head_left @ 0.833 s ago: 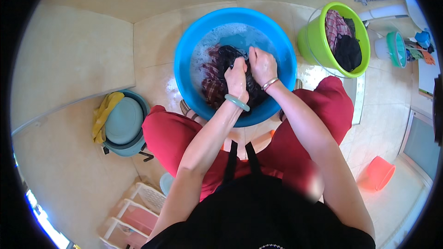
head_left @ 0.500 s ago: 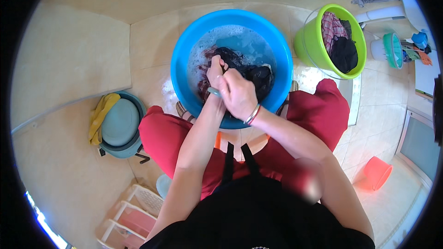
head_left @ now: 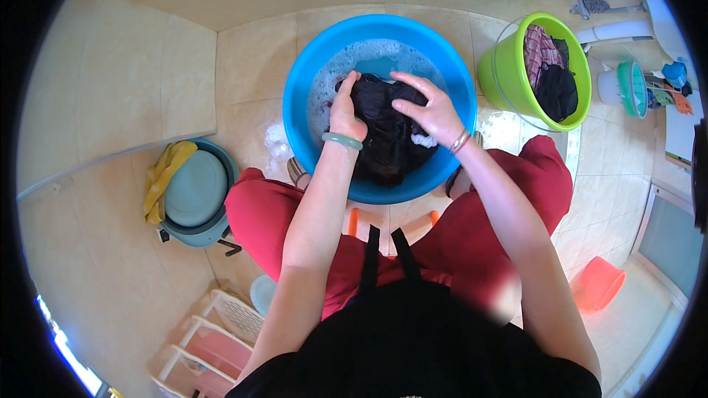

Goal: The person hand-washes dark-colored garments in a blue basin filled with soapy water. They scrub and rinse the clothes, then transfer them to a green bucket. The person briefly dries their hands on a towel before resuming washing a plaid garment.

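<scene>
Beige tiles (head_left: 254,77) are surrounding a blue basin (head_left: 296,103) where dark cloth (head_left: 383,133) is lying roughly twelve-to-six, left hand (head_left: 346,110) touching its ten-o'clock edge, fingers together, right hand (head_left: 439,112) reaching in at two, fingers apart.

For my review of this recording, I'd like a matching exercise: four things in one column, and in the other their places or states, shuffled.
1. Left hand
2. Green bucket
3. Yellow cloth
4. Dark garment

A. Hangs at the left edge of the stacked teal basins
B. Lies in the blue basin
C. Has a pale green bangle at its wrist
D. Holds plaid cloth and black cloth

Pairs: 1-C, 2-D, 3-A, 4-B
</scene>
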{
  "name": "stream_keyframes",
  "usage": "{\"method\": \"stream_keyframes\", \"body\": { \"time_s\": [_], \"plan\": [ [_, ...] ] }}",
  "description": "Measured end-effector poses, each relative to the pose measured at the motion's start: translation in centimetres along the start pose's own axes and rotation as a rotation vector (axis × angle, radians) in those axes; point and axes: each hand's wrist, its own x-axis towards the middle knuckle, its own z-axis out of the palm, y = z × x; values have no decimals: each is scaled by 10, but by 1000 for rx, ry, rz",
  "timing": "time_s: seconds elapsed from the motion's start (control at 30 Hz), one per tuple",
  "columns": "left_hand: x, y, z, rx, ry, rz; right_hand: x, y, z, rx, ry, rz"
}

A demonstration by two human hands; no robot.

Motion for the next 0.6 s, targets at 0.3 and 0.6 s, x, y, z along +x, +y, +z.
{"method": "stream_keyframes", "body": {
  "time_s": [0.3, 0.6],
  "plan": [
    [-14, -39, -9, -310, -562, -136, -16, -41, 56, -264, 309, -422],
    [-32, -55, 24, 251, 130, 26, 5, 0, 38, -528, 392, -34]
  ]
}}
